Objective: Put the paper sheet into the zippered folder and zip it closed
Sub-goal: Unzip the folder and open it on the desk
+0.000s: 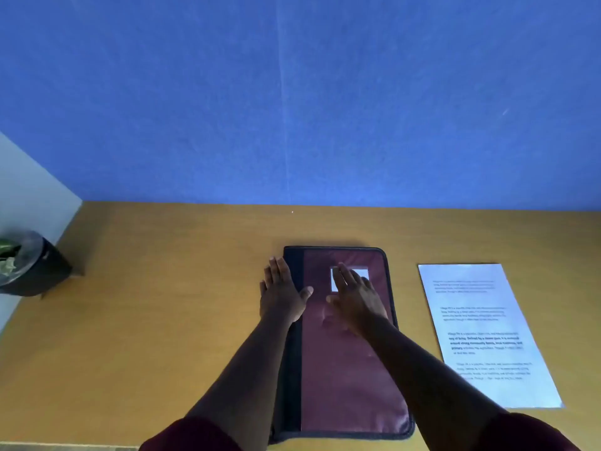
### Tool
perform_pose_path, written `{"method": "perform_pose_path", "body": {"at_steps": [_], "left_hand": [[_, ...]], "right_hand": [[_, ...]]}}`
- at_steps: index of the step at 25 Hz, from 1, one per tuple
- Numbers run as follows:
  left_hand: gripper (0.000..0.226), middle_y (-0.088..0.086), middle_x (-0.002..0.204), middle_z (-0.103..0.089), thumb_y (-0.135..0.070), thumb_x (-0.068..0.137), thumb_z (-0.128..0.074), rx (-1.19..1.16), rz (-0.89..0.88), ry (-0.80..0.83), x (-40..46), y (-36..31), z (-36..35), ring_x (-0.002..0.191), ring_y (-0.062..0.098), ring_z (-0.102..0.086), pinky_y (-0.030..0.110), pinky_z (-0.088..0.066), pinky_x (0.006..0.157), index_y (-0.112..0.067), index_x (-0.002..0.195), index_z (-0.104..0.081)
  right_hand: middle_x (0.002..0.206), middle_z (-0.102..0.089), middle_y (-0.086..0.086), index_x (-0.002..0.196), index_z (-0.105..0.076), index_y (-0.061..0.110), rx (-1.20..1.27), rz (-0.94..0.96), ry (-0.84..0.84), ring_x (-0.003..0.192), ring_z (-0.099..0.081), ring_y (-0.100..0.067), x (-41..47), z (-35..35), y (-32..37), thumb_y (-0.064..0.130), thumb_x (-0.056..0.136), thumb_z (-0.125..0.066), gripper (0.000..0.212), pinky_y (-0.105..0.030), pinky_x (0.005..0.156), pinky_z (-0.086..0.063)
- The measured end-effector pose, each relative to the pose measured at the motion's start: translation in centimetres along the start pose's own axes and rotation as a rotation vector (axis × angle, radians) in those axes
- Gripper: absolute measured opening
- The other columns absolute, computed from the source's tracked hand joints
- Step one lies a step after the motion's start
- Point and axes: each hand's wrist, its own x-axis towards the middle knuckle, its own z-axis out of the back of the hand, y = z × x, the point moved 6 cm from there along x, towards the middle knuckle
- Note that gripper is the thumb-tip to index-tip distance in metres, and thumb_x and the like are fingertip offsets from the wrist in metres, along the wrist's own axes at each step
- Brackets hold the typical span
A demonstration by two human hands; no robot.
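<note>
A maroon zippered folder [351,379] with a dark spine strip and dark zipper edging lies flat and closed on the wooden desk. My left hand [281,292] lies flat with straight fingers over its left spine edge. My right hand [356,299] rests open on the cover, fingertips over a small white label window [361,274]. A white paper sheet [484,333] with printed text lies flat on the desk to the right of the folder, apart from it and from both hands.
The wooden desk [162,320] runs back to a blue wall [292,109]. A dark bin [35,265] with a clear liner and scraps stands at the left, beside the desk's edge.
</note>
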Motion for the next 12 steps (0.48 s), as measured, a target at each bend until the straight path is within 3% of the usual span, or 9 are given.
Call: {"method": "perform_pose_path", "body": {"at_steps": [8,12], "left_hand": [[0.118,0.013,0.160,0.031,-0.061,0.090,-0.059,-0.015,0.023,0.171,1.8,0.1,-1.5,0.151,0.032,0.019,0.047,-0.009,0.125,-0.012,0.151,0.030],[0.133,0.015,0.159,0.034,-0.063,0.081,-0.069,0.002,0.054,0.214,2.2,0.1,-1.9,0.150,0.033,0.023,0.047,-0.005,0.123,-0.012,0.150,0.033]], "right_hand": [[0.150,-0.038,-0.001,0.148,-0.033,0.017,-0.057,-0.053,-0.014,0.134,-0.039,-0.023,1.9,-0.7,-0.5,0.038,0.098,-0.045,0.057,-0.041,0.105,-0.039],[0.129,-0.051,-0.004,0.129,-0.050,0.016,-0.029,-0.097,-0.062,0.118,-0.048,-0.025,3.7,-0.5,-0.4,0.033,0.095,-0.050,0.037,-0.040,0.094,-0.044]]}}
